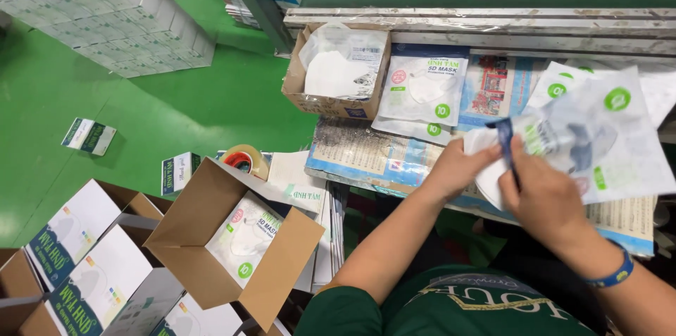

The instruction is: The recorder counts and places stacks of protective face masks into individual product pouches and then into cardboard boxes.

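White masks (pixel 486 167) half inside a clear green-dotted pouch (pixel 598 132), left hand (pixel 454 167) and right hand (pixel 542 191) grips clamped on both.

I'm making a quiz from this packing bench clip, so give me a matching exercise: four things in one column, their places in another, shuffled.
Things:
1. roll of clear packing tape
2. small open brown cardboard box of white masks
3. blue wristband
4. small white-and-green carton

Places:
A. on the right hand's wrist
B. alone on the green floor
C. at the bench's back left corner
D. beside the flap of the large open brown cardboard box

Pairs: 1-D, 2-C, 3-A, 4-B
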